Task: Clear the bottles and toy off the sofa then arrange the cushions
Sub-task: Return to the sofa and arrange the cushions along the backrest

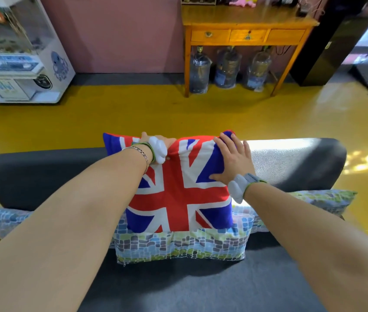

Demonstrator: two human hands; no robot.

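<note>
A Union Jack cushion (178, 190) stands upright against the backrest of the dark grey sofa (43, 174). My left hand (153, 141) grips its top edge, fingers curled over the far side. My right hand (231, 158) lies flat on its upper right part, fingers spread. Below it, a mosaic-patterned cushion (178, 245) leans on the seat. Two more mosaic cushions show at the left (7, 219) and right (322, 200) of the seat. No bottles or toy are visible on the sofa.
Behind the sofa is a yellow floor (111, 109). A wooden console table (246, 30) stands at the back wall with three large water jugs (227, 68) beneath. A claw machine (16, 52) stands at the far left. A pink toy (242, 1) lies on the table.
</note>
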